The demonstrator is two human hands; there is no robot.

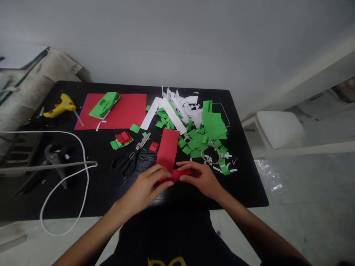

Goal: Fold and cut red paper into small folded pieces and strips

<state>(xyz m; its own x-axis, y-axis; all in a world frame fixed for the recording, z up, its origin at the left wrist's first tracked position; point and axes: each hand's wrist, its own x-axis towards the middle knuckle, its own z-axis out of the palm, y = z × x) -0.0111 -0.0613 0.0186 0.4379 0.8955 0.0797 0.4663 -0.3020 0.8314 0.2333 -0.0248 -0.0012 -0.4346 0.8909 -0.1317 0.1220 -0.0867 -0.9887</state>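
Observation:
Between my two hands, at the front of the black table (pixel 97 203), is a small piece of red paper (pixel 181 173). My left hand (pixel 155 180) pinches its left end with thumb and fingers. On its right end, my right hand (pixel 198 176) closes thumb and fingertips. Just behind lies a longer red paper strip (pixel 168 147), its near end partly hidden by my left hand. Black-handled scissors (pixel 135 152) rest to the left, blades slightly apart. Beside them are a small red paper piece (pixel 154 146) and a little stack of red and green pieces (pixel 122 139).
Green paper pieces (pixel 212 125) and white strips (pixel 174 116) pile up at the back right, with a tape ring (pixel 211 154). A red sheet (pixel 130 111) carries folded green paper (pixel 105 104). Leftward are a yellow glue gun (pixel 60 106), pliers (pixel 55 160) and a looping white cable (pixel 84 184).

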